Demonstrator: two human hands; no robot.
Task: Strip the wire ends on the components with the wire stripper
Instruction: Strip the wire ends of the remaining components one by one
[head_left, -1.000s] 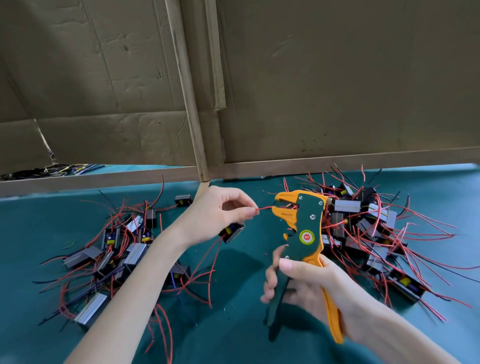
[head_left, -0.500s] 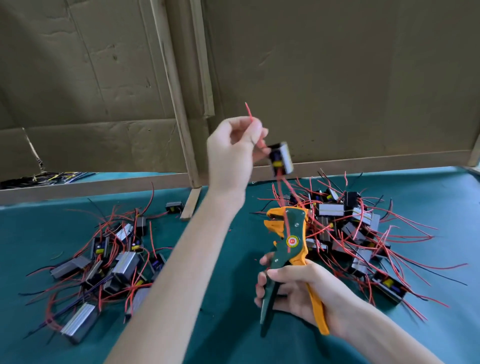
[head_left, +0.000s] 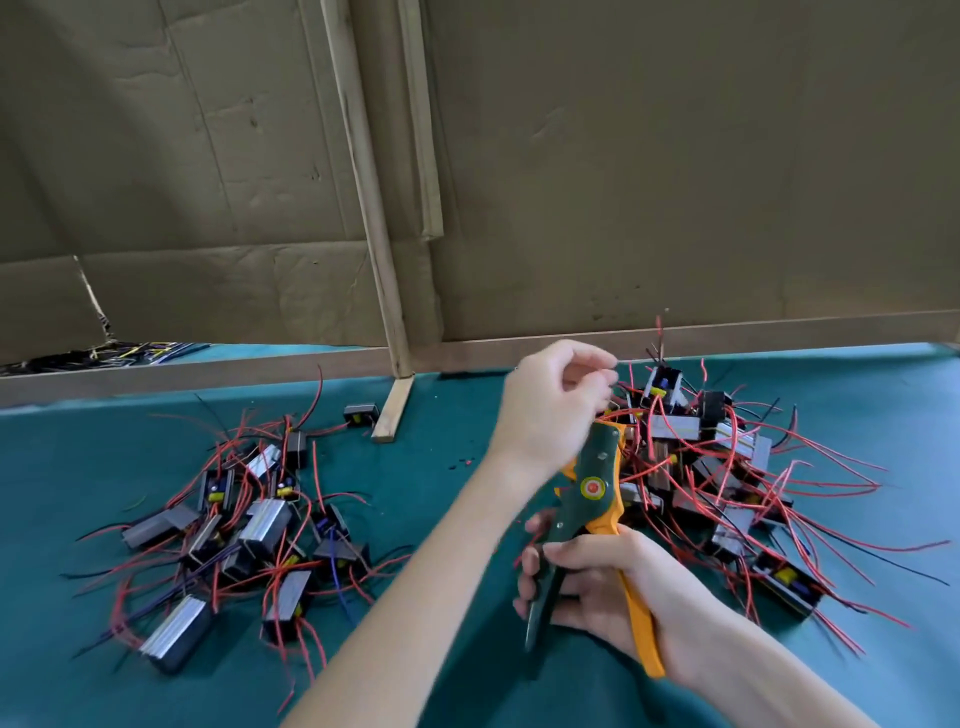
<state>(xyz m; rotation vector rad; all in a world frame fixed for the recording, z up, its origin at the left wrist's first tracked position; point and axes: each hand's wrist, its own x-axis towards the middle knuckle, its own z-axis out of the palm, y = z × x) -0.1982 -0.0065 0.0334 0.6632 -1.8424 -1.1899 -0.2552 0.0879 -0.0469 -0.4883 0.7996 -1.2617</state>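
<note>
Teal bench (head_left: 415, 483) carries two heaps of components, left heap (head_left: 234, 530) and right heap (head_left: 727, 467). The right hand (head_left: 602, 587) grips the stripper (head_left: 592, 488) handles, head up, just beneath the left hand (head_left: 550, 410). That hand's fingers (head_left: 582, 356) curl beside the right heap; whether they pinch a wire, I cannot tell. Best next: hold one wire near its end, feed it straight into the jaws.

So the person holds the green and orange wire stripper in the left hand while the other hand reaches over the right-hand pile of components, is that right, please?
Not quite: the head view shows the wire stripper gripped in the right hand, while the left hand reaches over the right-hand pile of components.
</note>
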